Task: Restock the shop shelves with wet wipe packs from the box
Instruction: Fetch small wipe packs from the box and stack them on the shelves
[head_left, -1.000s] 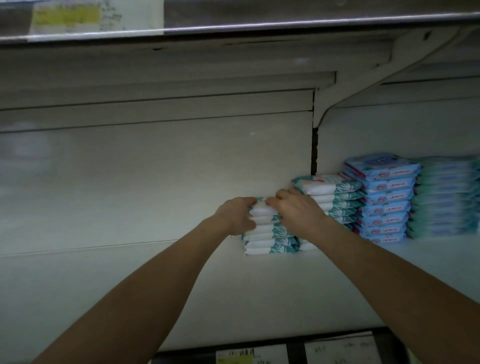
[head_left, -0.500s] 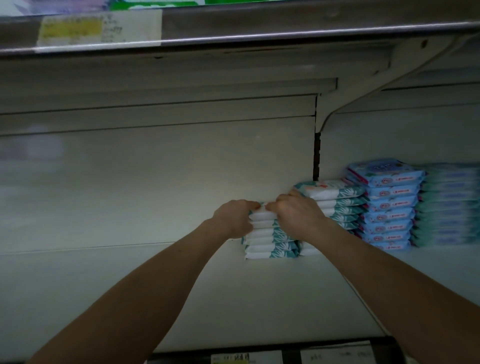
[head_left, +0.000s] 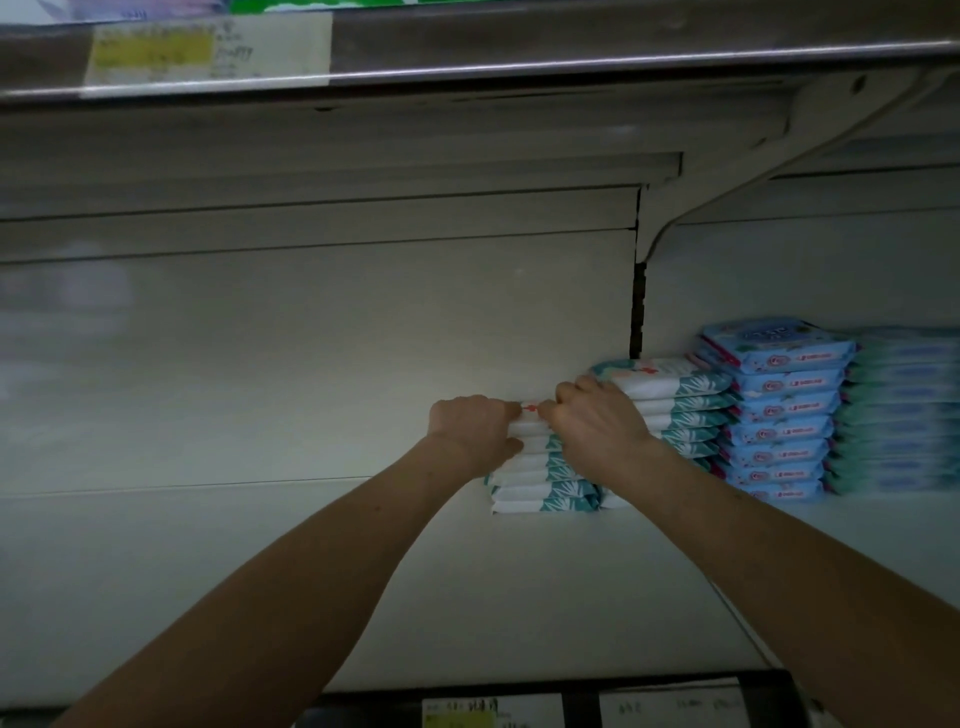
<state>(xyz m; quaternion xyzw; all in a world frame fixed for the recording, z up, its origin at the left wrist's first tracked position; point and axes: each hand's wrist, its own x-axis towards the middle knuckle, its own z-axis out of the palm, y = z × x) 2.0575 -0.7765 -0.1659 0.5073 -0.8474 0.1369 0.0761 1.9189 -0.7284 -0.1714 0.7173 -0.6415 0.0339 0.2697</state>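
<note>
A stack of white and teal wet wipe packs (head_left: 545, 493) stands on the white shelf (head_left: 260, 571) near the middle. My left hand (head_left: 472, 431) grips the left side of the stack's upper packs, fingers over the top and thumb on the front. My right hand (head_left: 597, 426) grips the same packs from the right, fingers curled over the top. Behind it rises a taller stack of the same teal packs (head_left: 680, 405). The box is out of view.
A stack of blue wipe packs (head_left: 774, 415) and a blurred pale green stack (head_left: 898, 410) stand to the right. A shelf (head_left: 519, 57) with a price label hangs overhead, held by a bracket (head_left: 727, 202). Price tags (head_left: 462, 712) line the front edge below.
Both hands stay on the top of the teal stack. The view has tilted up slightly, so the stacks sit lower in the frame.
</note>
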